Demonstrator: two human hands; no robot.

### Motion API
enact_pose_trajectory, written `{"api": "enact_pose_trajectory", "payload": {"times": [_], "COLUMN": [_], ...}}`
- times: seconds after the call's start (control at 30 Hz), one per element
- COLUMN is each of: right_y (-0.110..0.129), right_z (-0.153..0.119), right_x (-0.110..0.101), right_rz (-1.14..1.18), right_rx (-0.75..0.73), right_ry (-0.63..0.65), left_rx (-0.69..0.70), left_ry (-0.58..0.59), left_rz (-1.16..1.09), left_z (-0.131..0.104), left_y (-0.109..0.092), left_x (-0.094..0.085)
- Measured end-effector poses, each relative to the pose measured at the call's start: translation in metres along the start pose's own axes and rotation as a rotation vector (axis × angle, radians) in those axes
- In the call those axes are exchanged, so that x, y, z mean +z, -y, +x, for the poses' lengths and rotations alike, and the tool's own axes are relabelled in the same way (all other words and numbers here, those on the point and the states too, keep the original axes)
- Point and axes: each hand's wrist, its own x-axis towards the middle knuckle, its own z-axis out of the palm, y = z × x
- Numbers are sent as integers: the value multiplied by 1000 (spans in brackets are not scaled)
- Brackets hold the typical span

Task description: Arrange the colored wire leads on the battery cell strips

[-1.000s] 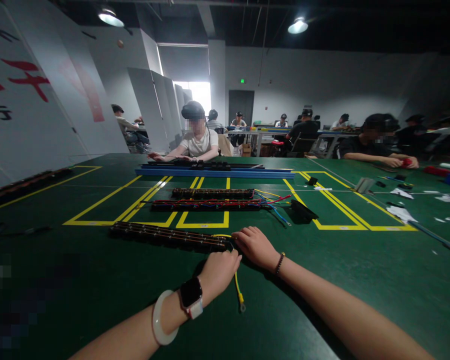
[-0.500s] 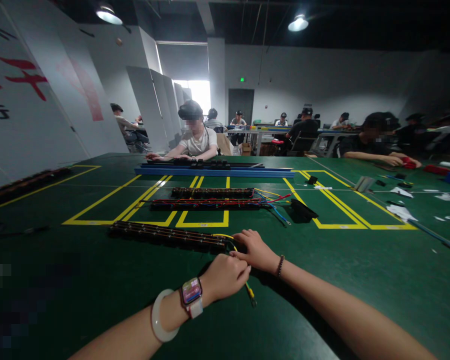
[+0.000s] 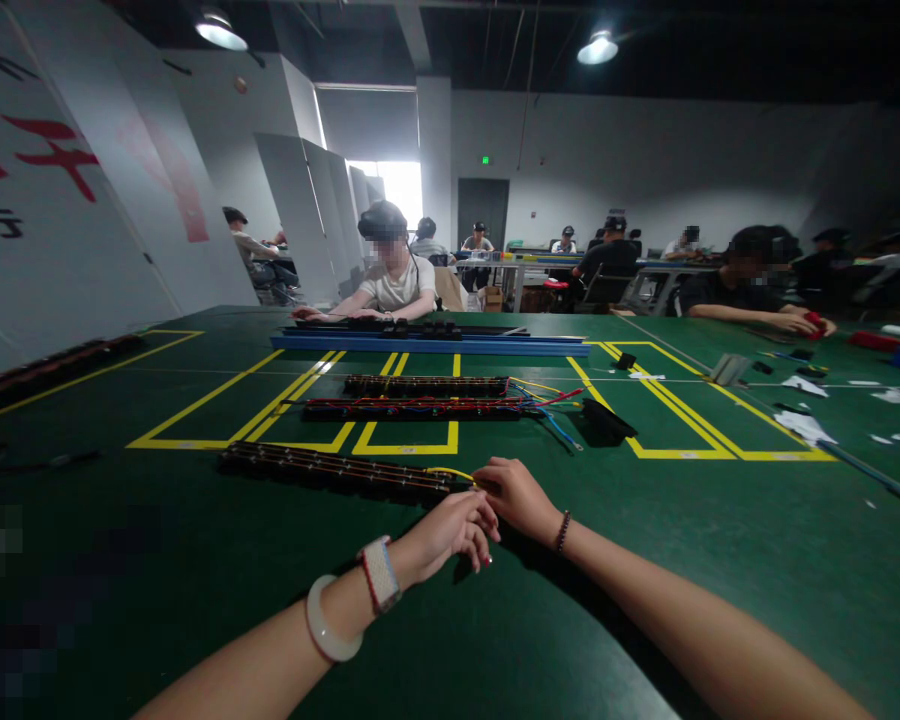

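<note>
A long black strip (image 3: 337,470) with copper-coloured lines along it lies across the table in front of me. From its right end comes a yellow wire (image 3: 450,472), which runs to my fingertips. My right hand (image 3: 521,498) is closed on this wire at the strip's end, palm down. Just below, my left hand (image 3: 446,535) meets the right fingertips with thumb and forefinger pinched, seemingly on the same wire; its other fingers hang loosely bent. The wire's free end is hidden by my hands.
Beyond lie two more dark strips, one with red and blue wires (image 3: 420,408), a black piece (image 3: 607,422) and a blue rail (image 3: 427,344). Yellow tape (image 3: 690,454) marks the green table. A co-worker (image 3: 394,270) sits opposite, another (image 3: 750,280) at far right, near paper scraps (image 3: 802,427).
My left hand has turned over and risen slightly, so the watch face no longer shows. The wire's terminal end, which hung below my hands, is out of sight. My right hand barely moved.
</note>
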Motion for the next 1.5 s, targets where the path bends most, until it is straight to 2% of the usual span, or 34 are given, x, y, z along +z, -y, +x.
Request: {"api": "enact_pose_trajectory", "payload": {"times": [0.13,0.27,0.4,0.63,0.83,1.03,1.27,1.5], "right_y": [4,9,14,13,3,-2,-8,-16], "right_z": [0,-1,-3,-1,3,5,4,4], "right_x": [-2,-4,-7,-20,-26,-28,-21,-10], "right_rz": [-92,-188,-256,-212,-189,-57,-129,-268], "right_rx": [-38,-84,-159,-274,-219,-152,-103,-106], "right_ry": [-36,-9,28,73,112,168,31,41], "left_rx": [-36,-60,-12,5,9,10,31,12], "left_ry": [-4,-23,-36,-37,-91,-67,-52,4], "left_rz": [-151,-236,-297,-301,-318,-301,-193,-104], "left_z": [0,2,5,7,5,5,3,0], "left_y": [1,2,3,5,3,5,6,2], "left_x": [-2,-3,-4,-5,-3,-3,-3,-2]}}
